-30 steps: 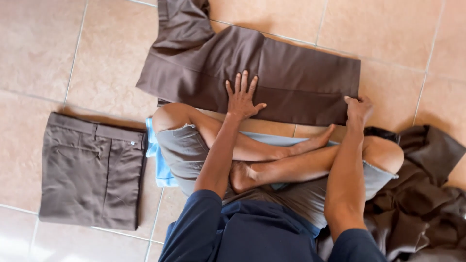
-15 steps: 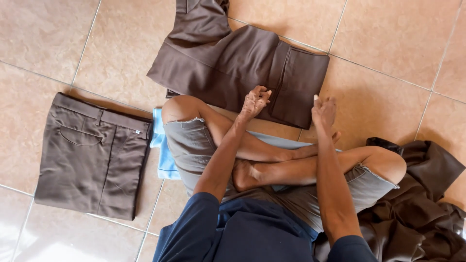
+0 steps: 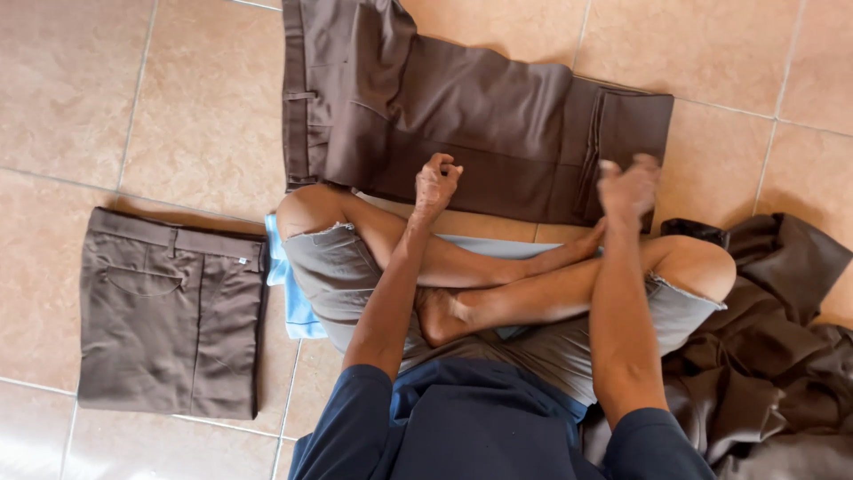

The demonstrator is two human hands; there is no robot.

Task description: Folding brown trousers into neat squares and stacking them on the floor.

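Both hands pinch the near edge of the dark brown fabric trousers on the tiled floor: left hand, right hand. An uneven pull could skew the fold.

The person sits cross-legged, knees spread wide, bare feet tucked in at the middle. Both arms reach forward over the shins. The left hand is curled, fingers bent in toward the palm, wrist straight. The right hand is also closed, knuckles up, its forearm crossing above the right knee.
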